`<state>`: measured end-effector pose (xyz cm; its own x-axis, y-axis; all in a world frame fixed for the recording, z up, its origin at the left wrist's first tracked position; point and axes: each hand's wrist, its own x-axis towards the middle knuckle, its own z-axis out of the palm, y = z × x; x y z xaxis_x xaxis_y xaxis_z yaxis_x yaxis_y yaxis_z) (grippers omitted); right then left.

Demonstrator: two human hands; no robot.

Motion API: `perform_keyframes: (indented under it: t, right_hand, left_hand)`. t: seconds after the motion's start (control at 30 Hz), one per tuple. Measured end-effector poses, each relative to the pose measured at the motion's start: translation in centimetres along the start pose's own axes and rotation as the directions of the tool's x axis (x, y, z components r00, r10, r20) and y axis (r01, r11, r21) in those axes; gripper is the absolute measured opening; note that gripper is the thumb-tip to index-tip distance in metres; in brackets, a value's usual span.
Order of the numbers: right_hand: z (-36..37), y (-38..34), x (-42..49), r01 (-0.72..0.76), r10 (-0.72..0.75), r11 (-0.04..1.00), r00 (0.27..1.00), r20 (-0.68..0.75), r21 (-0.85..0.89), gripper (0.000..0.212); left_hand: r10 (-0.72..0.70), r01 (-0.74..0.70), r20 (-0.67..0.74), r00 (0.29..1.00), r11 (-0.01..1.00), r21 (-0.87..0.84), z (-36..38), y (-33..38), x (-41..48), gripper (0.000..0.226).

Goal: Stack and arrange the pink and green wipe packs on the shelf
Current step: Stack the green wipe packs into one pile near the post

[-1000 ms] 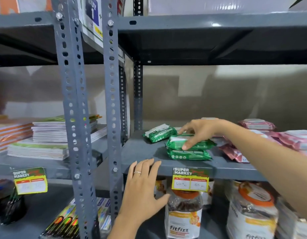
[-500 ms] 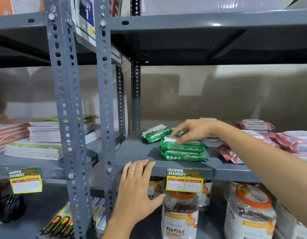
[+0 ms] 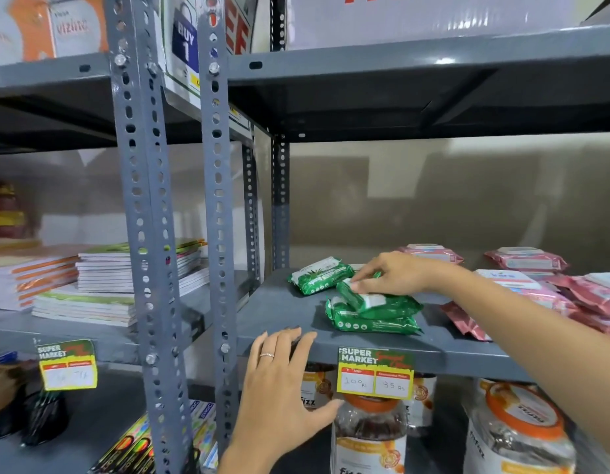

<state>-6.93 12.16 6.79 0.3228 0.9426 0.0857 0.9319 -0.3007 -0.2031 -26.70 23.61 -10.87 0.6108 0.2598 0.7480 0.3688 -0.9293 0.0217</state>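
Two green wipe packs (image 3: 373,323) lie stacked near the front of the grey shelf (image 3: 279,311). My right hand (image 3: 396,273) reaches in from the right and pinches the left end of the top green pack (image 3: 382,301), which sits slightly tilted. Another green pack (image 3: 318,275) lies alone behind the stack, toward the left post. Several pink wipe packs (image 3: 526,262) lie loosely piled at the right of the same shelf. My left hand (image 3: 283,381), with a ring on it, rests flat with its fingertips on the shelf's front edge, holding nothing.
A yellow price tag (image 3: 375,374) hangs on the shelf edge. Jars with orange lids (image 3: 368,436) stand on the shelf below. Perforated grey posts (image 3: 218,234) separate this bay from stacked notebooks (image 3: 101,285) on the left. The upper shelf (image 3: 416,83) hangs close overhead.
My right hand has slid to the left end of the top green pack and gripped it, tipping it slightly. The left hand stays on the shelf edge.
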Motion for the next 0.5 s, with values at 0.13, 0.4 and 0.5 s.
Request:
perform_keyframes:
  t: [0.13,0.4,0.5]
  right_hand:
    - [-0.1,0.6,-0.4,0.010,-0.010,0.999,1.000,0.007,0.038,0.044]
    - [0.0,1.3,-1.6,0.002,-0.020,0.989,0.993,0.117,0.150,0.040]
    - [0.0,1.2,-1.4,0.036,-0.036,0.998,0.999,-0.003,-0.046,0.044]
  left_hand:
    - [0.012,-0.012,-0.006,1.000,1.000,0.000,0.1,0.0,0.0,0.088]
    - [-0.003,0.003,0.013,1.000,1.000,0.011,0.3,0.0,-0.1,0.090]
    - [0.001,-0.001,0.019,1.000,1.000,0.026,0.3,0.1,-0.1,0.089]
